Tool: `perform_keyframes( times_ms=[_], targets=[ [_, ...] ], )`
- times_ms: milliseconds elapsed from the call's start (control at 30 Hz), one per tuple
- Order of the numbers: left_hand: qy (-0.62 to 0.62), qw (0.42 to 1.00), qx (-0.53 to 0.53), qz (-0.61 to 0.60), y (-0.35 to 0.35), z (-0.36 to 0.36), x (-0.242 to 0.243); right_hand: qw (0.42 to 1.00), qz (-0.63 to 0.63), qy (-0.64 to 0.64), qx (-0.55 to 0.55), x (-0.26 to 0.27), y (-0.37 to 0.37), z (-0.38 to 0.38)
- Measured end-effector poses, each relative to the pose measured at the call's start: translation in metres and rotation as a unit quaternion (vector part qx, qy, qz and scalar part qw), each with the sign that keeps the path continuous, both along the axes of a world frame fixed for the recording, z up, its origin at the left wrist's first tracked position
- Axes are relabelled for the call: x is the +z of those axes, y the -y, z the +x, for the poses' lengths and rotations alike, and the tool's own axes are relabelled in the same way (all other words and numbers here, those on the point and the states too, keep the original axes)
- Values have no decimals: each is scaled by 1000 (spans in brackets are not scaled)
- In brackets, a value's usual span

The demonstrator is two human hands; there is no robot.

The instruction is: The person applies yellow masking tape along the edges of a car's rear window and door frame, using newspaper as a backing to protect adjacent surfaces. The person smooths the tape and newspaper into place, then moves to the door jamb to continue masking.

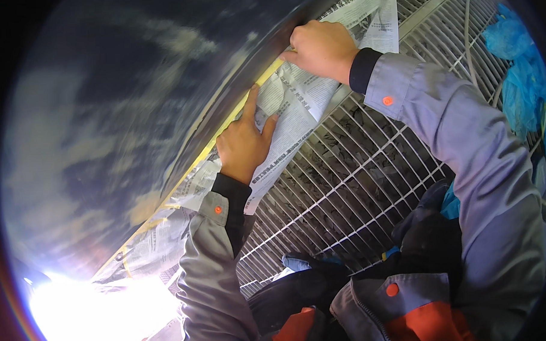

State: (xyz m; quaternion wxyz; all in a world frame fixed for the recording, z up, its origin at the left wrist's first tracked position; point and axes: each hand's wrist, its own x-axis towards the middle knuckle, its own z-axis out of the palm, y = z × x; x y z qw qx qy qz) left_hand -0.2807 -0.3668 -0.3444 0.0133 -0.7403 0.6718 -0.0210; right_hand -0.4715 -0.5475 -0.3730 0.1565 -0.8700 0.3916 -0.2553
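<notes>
A sheet of newspaper (pixel 293 106) hangs along the lower edge of a dark, glossy curved panel (pixel 117 108), with yellow masking tape (pixel 200 157) running along its upper edge. My left hand (pixel 247 137) has its index fingertip on the tape and its thumb apart, over the paper. Further up the same edge, my right hand (pixel 323 49) is curled with the thumb and fingers at the tape and the paper's top edge; what lies inside the curled fingers is hidden. More taped newspaper (pixel 154 244) covers the edge at lower left.
Below is a metal floor grating (pixel 345 181) with dark debris beneath its bars. Crumpled blue plastic (pixel 522 71) and a pale hose (pixel 468 33) lie at the right. My shoes rest on the grating. A very bright light (pixel 97 316) glares at lower left.
</notes>
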Motion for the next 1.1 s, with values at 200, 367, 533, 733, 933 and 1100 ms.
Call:
perform_keyframes(
  times_ms=[200, 367, 533, 733, 933, 1100],
  targets=[
    [44, 994, 49, 89, 9, -11, -1, 998, -15, 9, 63, 6, 1, -14],
    [46, 997, 16, 52, 8, -10, -2, 997, -17, 11, 70, 7, 4, -18],
    [32, 992, 59, 108, 15, -19, 0, 999, -40, 2, 36, -3, 2, -7],
    [22, 994, 36, 99, 36, -31, -2, 998, -44, -7, 37, 0, 1, -6],
    [79, 996, -6, 44, 48, -42, -7, 988, -14, 4, 151, 8, 9, -20],
    [90, 990, 20, 103, 52, -52, 8, 980, -54, 5, 190, 14, 71, -96]
  ],
)
